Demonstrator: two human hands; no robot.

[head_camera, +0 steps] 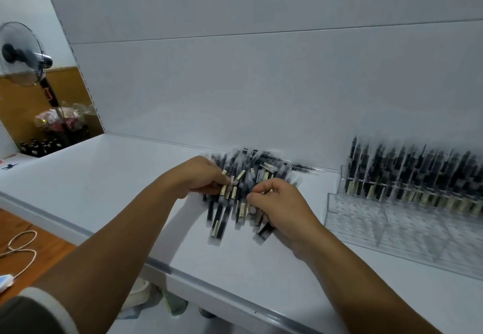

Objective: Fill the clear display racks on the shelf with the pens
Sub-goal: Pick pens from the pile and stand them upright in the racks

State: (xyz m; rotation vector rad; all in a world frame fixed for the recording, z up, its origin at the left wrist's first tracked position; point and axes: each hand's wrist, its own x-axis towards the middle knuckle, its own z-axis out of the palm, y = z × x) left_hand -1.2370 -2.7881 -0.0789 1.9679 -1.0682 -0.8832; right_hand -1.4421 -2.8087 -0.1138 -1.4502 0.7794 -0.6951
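A gathering step is judged to be in hand. A loose pile of pens (243, 190) is spread on the white shelf (104, 177), left of the clear display racks (392, 224). The left hand (203, 177) is set on the pile's far left, fingers curled round several pens. The right hand (282, 205) is pinched on pens at the near right, though the exact hold is blurred. The far tier is stocked with upright pens; the near tiers are seen bare. Next, a bunch would need to be squared, carried right and stood in the near slots.
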